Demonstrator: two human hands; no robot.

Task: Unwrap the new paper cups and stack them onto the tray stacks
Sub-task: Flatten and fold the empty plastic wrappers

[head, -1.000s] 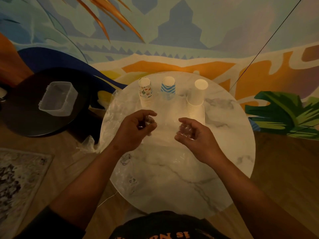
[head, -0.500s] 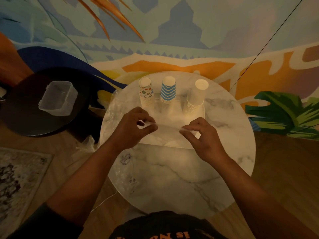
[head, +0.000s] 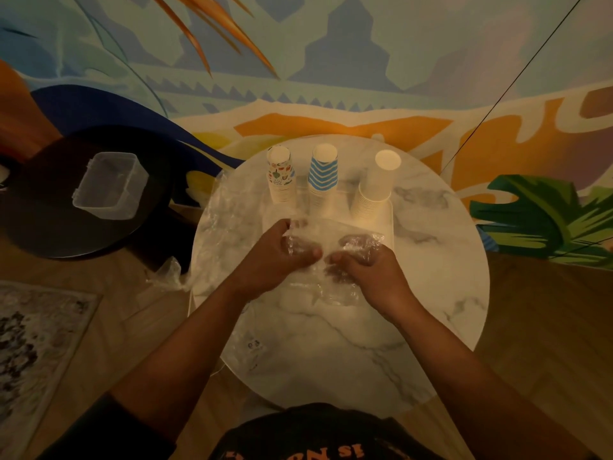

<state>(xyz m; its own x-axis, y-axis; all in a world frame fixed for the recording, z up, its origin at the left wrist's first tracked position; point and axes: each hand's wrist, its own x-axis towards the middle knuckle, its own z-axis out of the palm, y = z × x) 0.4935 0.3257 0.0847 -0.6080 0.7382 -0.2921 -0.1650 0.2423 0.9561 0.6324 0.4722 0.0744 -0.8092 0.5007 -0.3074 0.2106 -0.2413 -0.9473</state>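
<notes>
Three upside-down cup stacks stand on a white tray [head: 388, 227] at the far side of the round marble table [head: 431, 293]: a stack with small colourful prints [head: 281, 180], a blue-and-white zigzag stack [head: 322, 177] and a plain white stack [head: 376, 187]. Just in front of the tray, my left hand [head: 282, 257] and my right hand [head: 365, 265] are close together, each gripping a crumpled part of a clear plastic wrapper [head: 318, 287] that lies over the table. No cups are in the wrapper between my hands.
More clear plastic wrap [head: 219, 227] drapes over the table's left edge and hangs down to the floor. A clear plastic box [head: 109, 187] sits on a dark round side table [head: 39, 227] at the left. A rug [head: 33, 340] lies lower left. A painted wall stands behind.
Half a second ago my hands held the wrapper stretched between them. They have since come together and dropped slightly toward the table, bunching the plastic.
</notes>
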